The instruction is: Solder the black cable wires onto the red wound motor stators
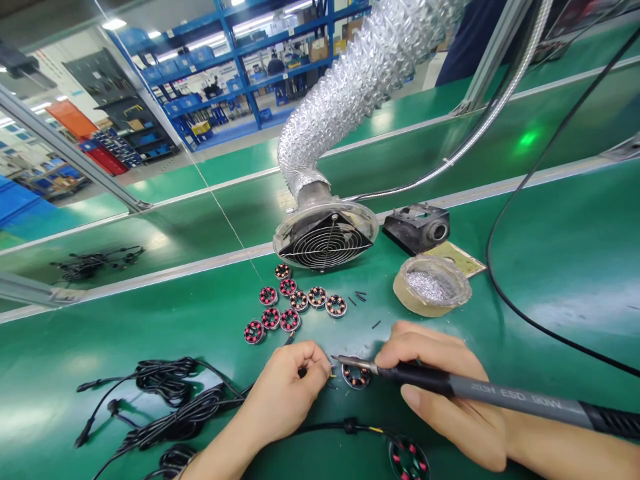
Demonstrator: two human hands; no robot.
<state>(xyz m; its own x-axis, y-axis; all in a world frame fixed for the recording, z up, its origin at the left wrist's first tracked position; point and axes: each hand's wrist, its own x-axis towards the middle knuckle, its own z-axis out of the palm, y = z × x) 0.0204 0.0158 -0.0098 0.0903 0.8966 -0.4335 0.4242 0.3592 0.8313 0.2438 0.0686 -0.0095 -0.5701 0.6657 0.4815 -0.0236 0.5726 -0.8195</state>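
Observation:
My right hand [450, 380] is closed around a soldering iron [515, 395] with a black and grey handle. Its metal tip points left, over or just above a small wound motor stator [356, 379] on the green bench. Just left of that stator, my left hand [290, 383] pinches the end of a black cable, and thin wires, one yellow, poke out past the fingertips. Whether the tip touches a wire I cannot tell. Nearer to me lies another stator [409, 459] with red windings, joined to a black cable [320, 427].
Several stators [290, 320] are grouped behind my left hand. Coiled black cables [175, 407] lie at left. A round tub [433, 287] of silvery bits, a black iron stand [419, 228] and a fume extractor [327, 240] with foil duct stand behind. A black cord [500, 213] crosses the right.

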